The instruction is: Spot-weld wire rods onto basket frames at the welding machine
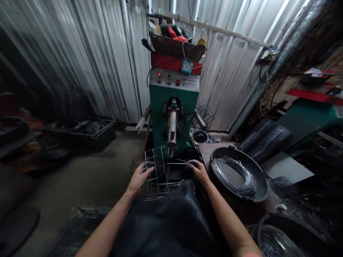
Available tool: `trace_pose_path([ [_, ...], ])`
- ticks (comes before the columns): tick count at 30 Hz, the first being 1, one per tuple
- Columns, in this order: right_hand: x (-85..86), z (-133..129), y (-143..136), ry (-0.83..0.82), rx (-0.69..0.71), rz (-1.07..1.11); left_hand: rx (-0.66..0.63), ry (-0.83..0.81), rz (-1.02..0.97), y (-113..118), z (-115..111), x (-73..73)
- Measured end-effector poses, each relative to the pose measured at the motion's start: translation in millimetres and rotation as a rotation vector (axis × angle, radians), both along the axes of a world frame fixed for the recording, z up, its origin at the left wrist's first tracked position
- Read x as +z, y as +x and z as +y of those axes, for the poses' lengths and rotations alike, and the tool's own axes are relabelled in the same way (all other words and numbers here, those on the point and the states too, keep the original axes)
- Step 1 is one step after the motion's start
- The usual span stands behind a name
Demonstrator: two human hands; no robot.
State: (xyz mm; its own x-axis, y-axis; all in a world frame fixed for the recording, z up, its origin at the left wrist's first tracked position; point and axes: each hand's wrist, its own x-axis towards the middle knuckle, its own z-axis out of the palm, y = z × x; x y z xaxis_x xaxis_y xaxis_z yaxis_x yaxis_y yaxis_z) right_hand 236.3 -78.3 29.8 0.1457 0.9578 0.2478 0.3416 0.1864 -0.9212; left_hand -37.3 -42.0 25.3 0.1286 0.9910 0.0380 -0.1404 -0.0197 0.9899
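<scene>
My left hand (142,175) is closed on a wire rack (157,185), a frame of thin crossing metal rods held upright over my lap. To its right, my right hand (197,169) pinches a thin metal rod (178,163) that points left toward the rack. A second thin rod seems to lie at an angle by the same fingers. Just beyond both hands stands a green machine (174,89) with a thick metal electrode arm (172,130) ending above the rod. Whether the rod touches the rack I cannot tell.
On my right, a black pan (264,187) holds a bundle of curved wires (235,176). A metal bowl (278,242) with small pieces stands at lower right. More wire racks (88,214) lie at lower left. A bin (80,132) stands by the corrugated wall (115,53).
</scene>
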Motion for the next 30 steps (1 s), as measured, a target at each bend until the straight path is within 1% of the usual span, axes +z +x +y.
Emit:
trace_pose_path([
  [4, -12.5, 14.4, -4.4, 0.079, 0.015, -0.039, -0.071, -0.057, 0.0, 4.1, 8.8, -5.1],
  [7, -19.3, 23.4, -0.5, 0.106, 0.009, -0.078, -0.071, -0.073, -0.019, 6.5, 14.9, -5.2],
  [11, -25.2, 31.7, 7.0, 0.094, 0.002, -0.089, -0.071, -0.135, -0.045, 10.6, 20.8, -7.3],
  [19, -32.0, 38.7, 15.7, 0.096, -0.002, -0.106, -0.059, -0.154, -0.058, 18.0, 26.6, -11.9],
  [30, -32.6, 41.2, 23.4, 0.055, 0.016, -0.088, -0.072, -0.172, -0.078, 20.7, 30.4, -14.0],
])
